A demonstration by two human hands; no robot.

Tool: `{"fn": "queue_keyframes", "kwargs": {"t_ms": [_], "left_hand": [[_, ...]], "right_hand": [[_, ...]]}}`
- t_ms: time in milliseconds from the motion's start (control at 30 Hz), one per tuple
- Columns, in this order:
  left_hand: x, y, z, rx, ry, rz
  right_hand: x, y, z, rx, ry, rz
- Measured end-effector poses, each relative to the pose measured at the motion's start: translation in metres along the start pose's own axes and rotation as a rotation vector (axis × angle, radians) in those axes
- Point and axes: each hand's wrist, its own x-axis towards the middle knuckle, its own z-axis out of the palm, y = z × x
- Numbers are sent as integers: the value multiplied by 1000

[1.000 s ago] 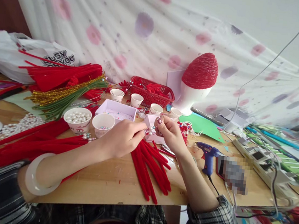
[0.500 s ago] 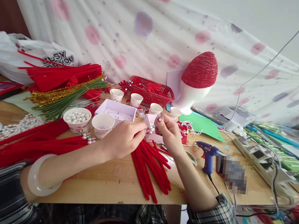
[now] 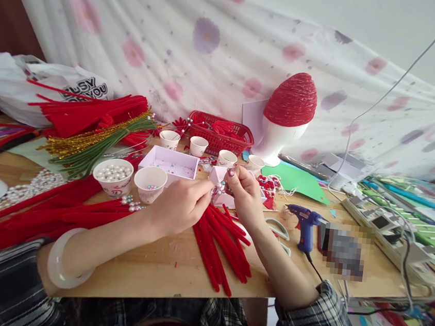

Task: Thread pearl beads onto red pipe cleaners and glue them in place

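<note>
A small cluster of pearly beads point(image 3: 220, 186) sits between my two hands, above the table. My left hand point(image 3: 184, 201) pinches it from the left with thumb and forefinger; my right hand point(image 3: 246, 193) pinches it from the right. Whether wire runs through the beads is too small to tell. Below my hands lies a bunch of red pipe cleaners point(image 3: 223, 252). Left of my left hand are a paper cup with a few coloured beads point(image 3: 150, 184) and a paper cup full of white pearls point(image 3: 113, 178). Behind my hands stands a pale lilac box point(image 3: 174, 162).
A blue glue gun point(image 3: 304, 226) lies to the right, near a power strip point(image 3: 382, 227) with cables. At the back stand a red basket point(image 3: 220, 137) and a white mannequin head point(image 3: 280, 138) wrapped in red. More red pipe cleaners point(image 3: 68, 214) cover the left.
Both hands stay pinched on the bead cluster, and my left hand has tilted slightly. The whole view has shifted a little.
</note>
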Motion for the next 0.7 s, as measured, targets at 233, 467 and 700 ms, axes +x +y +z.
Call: {"fn": "queue_keyframes", "kwargs": {"t_ms": [233, 467, 700], "left_hand": [[0, -3, 1, 26, 13, 13], [4, -6, 0, -56, -19, -34], [4, -7, 1, -212, -57, -133]], "right_hand": [[0, 0, -1, 33, -18, 20], [10, 1, -10, 106, -77, 70], [17, 2, -20, 142, -76, 100]]}}
